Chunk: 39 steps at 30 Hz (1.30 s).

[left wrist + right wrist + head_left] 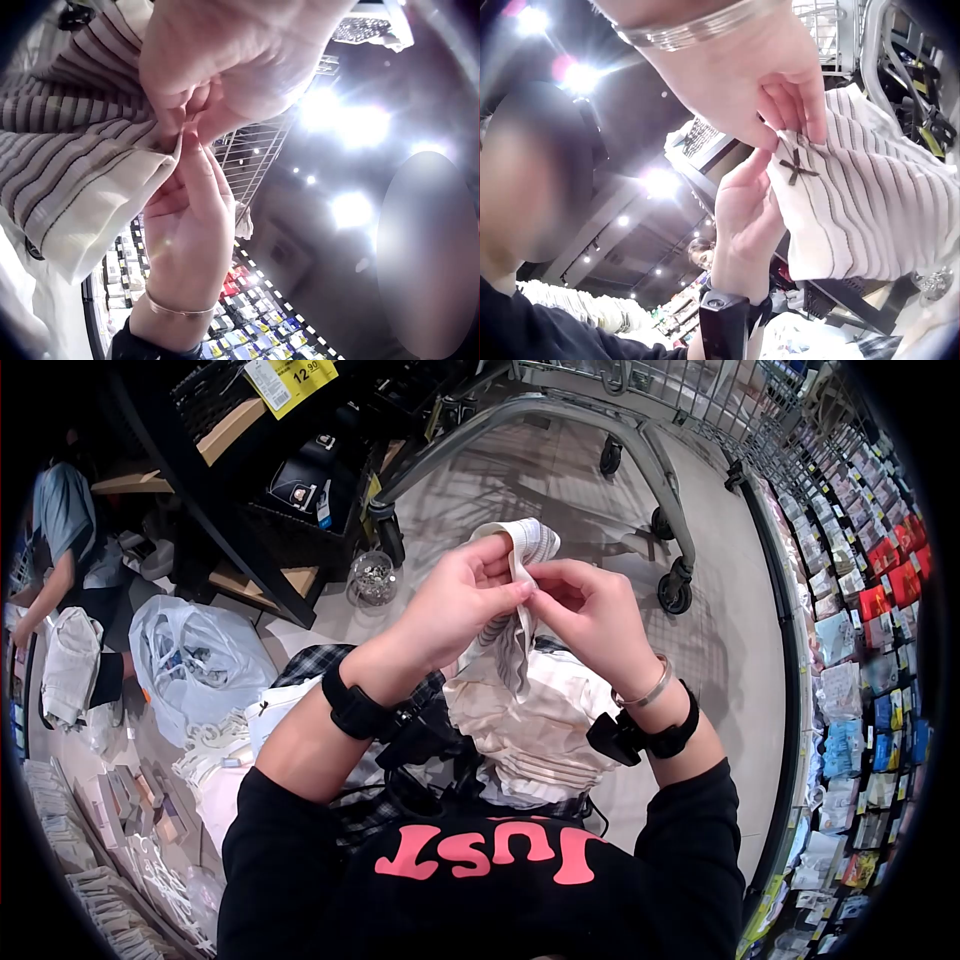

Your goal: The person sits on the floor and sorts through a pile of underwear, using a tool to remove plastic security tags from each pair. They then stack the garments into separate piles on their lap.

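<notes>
White cloth [855, 210] w/ thin dark stripes is up in front of the person, btwn both hands, above a heap of cream fabric [540, 725] at the lap. L hand [450, 600] pinches its edge btwn thumb & fingers; R hand [590, 610] pinches the same edge, tips just beside the L ones. Head view gives the cloth only partly, folded & hanging down from the grip; R wrist view spreads it wider & alone shows a small dark bow [798, 169] near the R fingertips. L wrist view has the stripes close up, plus a plain pale band [97, 217] along one border, & the R thumb meeting the cloth from below. Bracelet [655, 685] on the R wrist shows in all 3 views. Only head view gets the floor [740, 550] properly: trolley [640, 470] on castors ahead, clear tub [373, 578] of small shiny bits L of the hands, plastic bag [195, 660] farther L, 2nd person [65, 530] in a blue-grey top at far L, yellow price label [290, 382] up top reading 12.90. Packets [845, 690] line the R side there & also turn up low in L wrist view. Ceiling lights [360, 126] show in both wrist views, not in head view. Pink lettering [490, 850] on the black top: head view only.
</notes>
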Available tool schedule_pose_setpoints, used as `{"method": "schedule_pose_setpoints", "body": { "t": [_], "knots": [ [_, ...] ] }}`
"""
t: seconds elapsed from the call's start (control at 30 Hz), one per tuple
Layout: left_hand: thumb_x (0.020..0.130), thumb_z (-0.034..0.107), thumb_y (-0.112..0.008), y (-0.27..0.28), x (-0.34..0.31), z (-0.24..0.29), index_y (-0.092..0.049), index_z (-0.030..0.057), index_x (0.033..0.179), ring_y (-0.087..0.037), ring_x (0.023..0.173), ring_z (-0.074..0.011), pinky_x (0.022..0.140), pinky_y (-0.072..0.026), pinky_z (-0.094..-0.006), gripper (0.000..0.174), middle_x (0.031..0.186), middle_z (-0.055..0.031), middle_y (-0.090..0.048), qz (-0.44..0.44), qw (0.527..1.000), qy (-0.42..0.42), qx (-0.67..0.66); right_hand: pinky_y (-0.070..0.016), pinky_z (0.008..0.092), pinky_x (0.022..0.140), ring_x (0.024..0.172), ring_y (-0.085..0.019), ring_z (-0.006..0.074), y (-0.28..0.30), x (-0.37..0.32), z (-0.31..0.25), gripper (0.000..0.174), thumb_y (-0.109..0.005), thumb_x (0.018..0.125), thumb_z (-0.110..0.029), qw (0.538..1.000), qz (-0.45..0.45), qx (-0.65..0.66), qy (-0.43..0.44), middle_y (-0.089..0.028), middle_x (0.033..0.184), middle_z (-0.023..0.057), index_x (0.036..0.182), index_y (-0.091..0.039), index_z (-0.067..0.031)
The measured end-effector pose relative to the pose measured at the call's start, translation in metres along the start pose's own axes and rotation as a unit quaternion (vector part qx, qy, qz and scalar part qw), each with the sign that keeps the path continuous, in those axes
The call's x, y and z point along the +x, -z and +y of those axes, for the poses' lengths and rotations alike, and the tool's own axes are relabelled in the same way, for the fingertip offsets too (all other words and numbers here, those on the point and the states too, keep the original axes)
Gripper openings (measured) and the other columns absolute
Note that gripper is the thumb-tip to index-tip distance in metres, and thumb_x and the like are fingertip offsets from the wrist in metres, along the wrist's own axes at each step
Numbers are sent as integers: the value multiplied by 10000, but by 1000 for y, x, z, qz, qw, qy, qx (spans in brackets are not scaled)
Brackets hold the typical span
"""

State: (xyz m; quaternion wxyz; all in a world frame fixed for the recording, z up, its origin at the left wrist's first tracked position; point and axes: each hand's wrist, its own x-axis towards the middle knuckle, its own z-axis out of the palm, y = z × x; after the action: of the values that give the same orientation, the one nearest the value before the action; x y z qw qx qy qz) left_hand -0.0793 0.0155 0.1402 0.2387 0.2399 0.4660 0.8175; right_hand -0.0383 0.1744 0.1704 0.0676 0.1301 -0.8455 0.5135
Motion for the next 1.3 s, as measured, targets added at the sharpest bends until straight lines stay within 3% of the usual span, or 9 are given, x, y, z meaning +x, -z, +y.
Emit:
{"method": "schedule_pose_setpoints", "body": {
  "t": [0.3, 0.33, 0.53, 0.63, 0.77, 0.9, 1.0, 1.13, 1.3],
  "knots": [
    [704, -100, -490, 0, -6, 7, -321, -54, 1295, -428, 1185, -198, 1000, -356, -327, 616, 1272, -116, -427, -43, 999, -19, -12, -515, 270, 656, 725, -645, 171, 1, -1, 8, 338, -656, 719, -80, 997, -38, -55, 37, -660, 841, 138, 1044, -615, 2],
    [696, -105, -481, 0, -6, 8, -315, -53, 1300, -421, 1193, -200, 1003, -352, -328, 629, 1280, -115, -420, -41, 999, -18, -14, -505, 268, 656, 686, -625, 151, 2, 0, 16, 430, -696, 697, -76, 996, -51, -54, 45, -651, 824, 141, 1112, -592, -28],
    [715, -126, -465, 3, -8, 10, -346, -51, 1285, -476, 1131, -191, 954, -393, -311, 588, 1239, -113, -461, 36, 997, -47, -49, -481, 226, 665, 715, -553, 64, 8, 1, 11, 695, -753, 686, -101, 979, -170, 104, -37, -610, 960, 42, 1307, -443, -134],
    [762, -94, -504, 5, -8, 9, -357, -48, 1280, -494, 1110, -186, 942, -403, -310, 540, 1217, -114, -482, 66, 993, -79, -54, -473, 215, 679, 742, -535, 55, 10, 2, 27, 713, -737, 712, -91, 957, -185, 214, -70, -574, 995, 25, 1338, -404, -167],
    [812, -35, -536, 7, -6, 6, -426, -27, 1222, -532, 1014, -154, 886, -433, -285, 425, 1132, -100, -537, 98, 987, -112, -57, -483, 225, 717, 784, -567, 80, 9, 2, 34, 563, -712, 737, -72, 934, -171, 282, -137, -583, 948, 44, 1254, -489, -74],
    [789, -23, -579, 7, -4, 3, -441, -20, 1200, -539, 982, -150, 874, -438, -284, 433, 1094, -88, -548, 104, 987, -110, -54, -499, 244, 725, 796, -585, 99, -5, -1, 33, 413, -725, 730, -108, 986, -85, 142, -34, -601, 902, 62, 1092, -556, -6],
    [749, -22, -629, 5, -4, 2, -400, -13, 1235, -514, 1031, -168, 887, -436, -298, 538, 1135, -93, -514, 103, 988, -116, -20, -511, 245, 697, 773, -598, 108, -11, -1, 21, 367, -729, 722, -127, 996, -49, 55, 59, -616, 847, 75, 1014, -554, 10],
    [712, -49, -656, 4, -7, 5, -231, 1, 1344, -433, 1144, -212, 928, -428, -348, 763, 1269, -117, -377, 48, 990, -132, 35, -513, 228, 656, 707, -604, 103, -15, -1, 15, 377, -694, 734, -87, 995, -35, 89, 26, -613, 836, 72, 1045, -503, 6],
    [705, -10, -686, 3, -11, 6, -152, 11, 1385, -371, 1210, -232, 996, -339, -365, 864, 1348, -114, -299, 30, 997, -75, 19, -511, 231, 654, 718, -600, 95, -17, -4, 20, 407, -682, 731, -62, 990, -47, 130, 24, -610, 837, 68, 1083, -488, 3]
  ]
}}
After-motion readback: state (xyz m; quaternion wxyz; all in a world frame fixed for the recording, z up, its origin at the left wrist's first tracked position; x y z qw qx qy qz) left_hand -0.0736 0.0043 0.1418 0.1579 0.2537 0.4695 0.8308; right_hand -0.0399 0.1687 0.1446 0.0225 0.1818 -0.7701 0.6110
